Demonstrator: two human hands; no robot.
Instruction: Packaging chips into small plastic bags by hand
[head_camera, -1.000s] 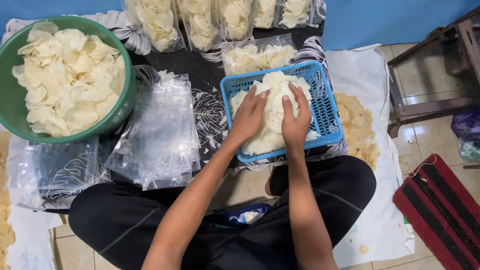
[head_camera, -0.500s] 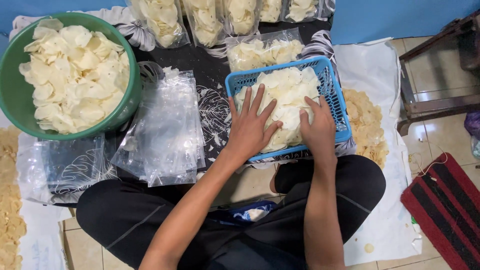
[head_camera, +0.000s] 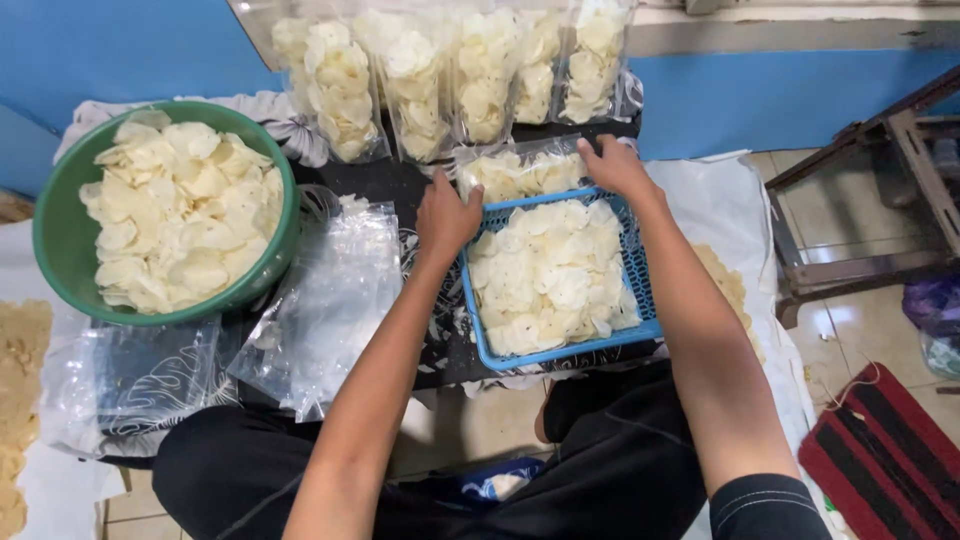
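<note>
A blue wall (head_camera: 120, 50) backs a tiled floor where a dark patterned cloth (head_camera: 390, 185) is spread in front of a seated person's crossed legs. A blue plastic basket (head_camera: 560, 352) heaped with pale crackers sits just in front of the person, its long axis running near to far. At its far edge lies a filled clear bag of crackers (head_camera: 520, 172), lying across from left to right. The left hand (head_camera: 447, 215) rests with fingers curled at the bag's left end, beside the basket's far-left corner; the right hand (head_camera: 615, 165) lies over the bag's right end. Whether either hand is actually pinching the plastic cannot be told. Farther off, a row of packed bags (head_camera: 450, 80) leans against the wall. To the left stand a green bowl (head_camera: 60, 235) full of crackers and a pile of empty clear bags (head_camera: 325, 300).
</note>
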